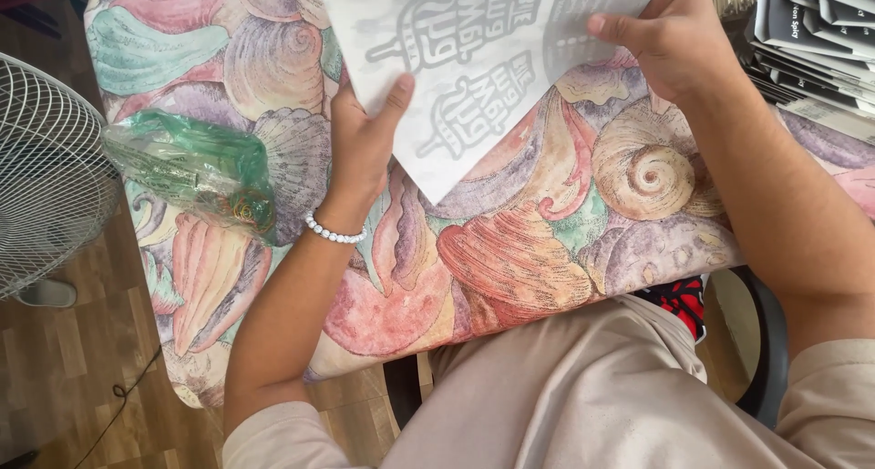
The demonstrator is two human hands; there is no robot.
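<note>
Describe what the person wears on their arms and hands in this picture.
The left hand is bare, with a bracelet of small white beads round the wrist. The right hand is bare, with no ring, watch or band visible. Both forearms are uncovered; short beige sleeves begin near the upper arms, matching the beige shirt.

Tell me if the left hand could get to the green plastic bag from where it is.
Probably yes. The left hand grips the white sheet, but the green plastic bag lies just beside its wrist on the shell-patterned cloth, nothing between them. It would have to release the sheet first.
</note>
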